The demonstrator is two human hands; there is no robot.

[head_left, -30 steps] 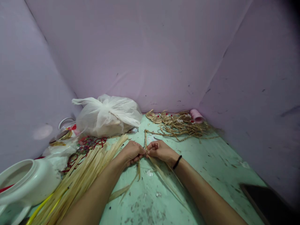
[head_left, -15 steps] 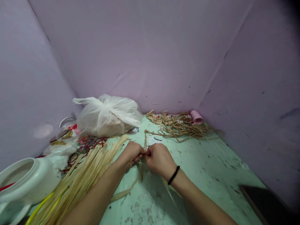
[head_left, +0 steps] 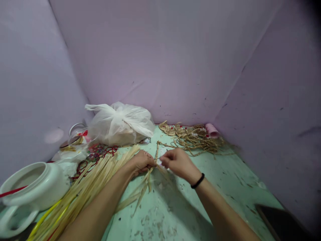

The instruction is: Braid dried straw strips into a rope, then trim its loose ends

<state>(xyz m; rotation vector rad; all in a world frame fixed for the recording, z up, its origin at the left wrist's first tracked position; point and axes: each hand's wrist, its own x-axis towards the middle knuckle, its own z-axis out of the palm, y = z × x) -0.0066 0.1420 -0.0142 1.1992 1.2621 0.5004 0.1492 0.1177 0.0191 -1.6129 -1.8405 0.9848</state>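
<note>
My left hand (head_left: 143, 162) is closed in a pinch on a thin twisted straw cord (head_left: 157, 150). This cord runs away from my fingers toward the back, then bends right toward a tangle of similar cord. Loose flat straw ends (head_left: 144, 187) hang from the pinch toward me and spread over the green tabletop (head_left: 155, 214). Just right of the cord, my right hand (head_left: 179, 164), a black band on its wrist, is closed with thumb and forefinger together. A fine strand seems to lead to those fingertips; motion blurs the straw beneath them.
A bundle of pale straw (head_left: 92, 187) lies left, beside a white pot (head_left: 47, 187) on its side. Behind are red cord (head_left: 82, 167) and a knotted plastic bag (head_left: 120, 124). Tangled cord (head_left: 195, 142), a pink spool (head_left: 212, 130) and a dark flat object (head_left: 281, 219) lie right.
My right hand has moved up and right, away from my left hand, and the loose straw ends have shifted. My left hand keeps its pinch. The whole view has tilted slightly.
</note>
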